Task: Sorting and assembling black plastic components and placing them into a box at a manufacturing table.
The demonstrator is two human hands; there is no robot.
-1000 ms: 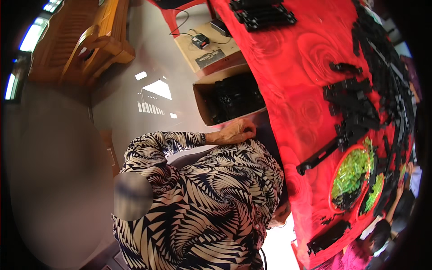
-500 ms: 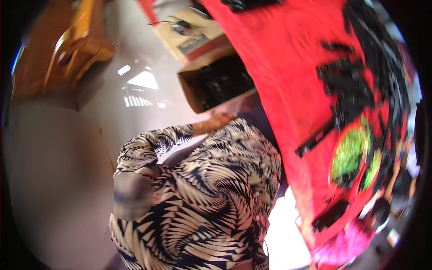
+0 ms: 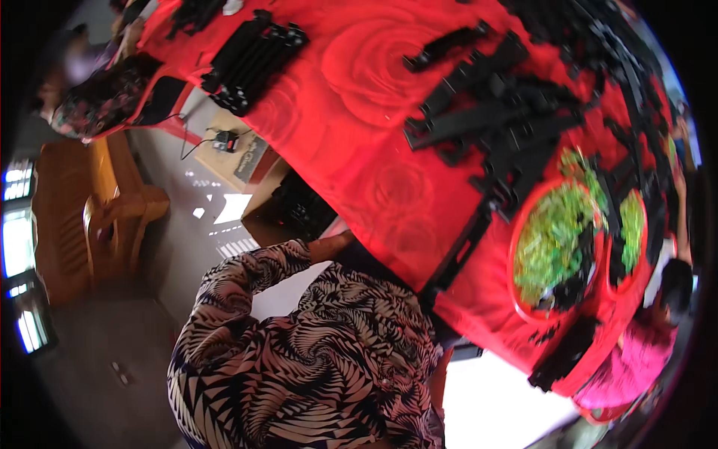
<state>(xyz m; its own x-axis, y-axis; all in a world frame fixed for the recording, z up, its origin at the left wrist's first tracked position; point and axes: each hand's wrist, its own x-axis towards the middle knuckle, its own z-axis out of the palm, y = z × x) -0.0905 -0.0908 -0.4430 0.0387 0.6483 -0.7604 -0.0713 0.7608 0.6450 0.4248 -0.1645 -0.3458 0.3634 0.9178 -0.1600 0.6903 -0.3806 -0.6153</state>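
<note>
My left arm, in a black-and-white patterned sleeve, reaches from my body toward the edge of the red-covered table (image 3: 359, 135). My left hand (image 3: 334, 244) lies at the hanging cloth edge, beside an open cardboard box (image 3: 299, 209) of black parts on the floor. Its fingers are hidden by the cloth and my body, so its grip is unclear. My right hand is out of sight. Many black plastic strips (image 3: 493, 112) lie on the table.
Two red basins of small green pieces (image 3: 553, 239) stand at the table's right end. A row of black parts (image 3: 250, 52) lies at the far left. A wooden bench (image 3: 90, 209) stands on the left. A person in pink (image 3: 643, 352) is at right; another sits at upper left (image 3: 97, 97).
The view has swung toward the table, so more of its top shows. My left arm stays stretched to the box, with the hand now closer to the cloth edge.
</note>
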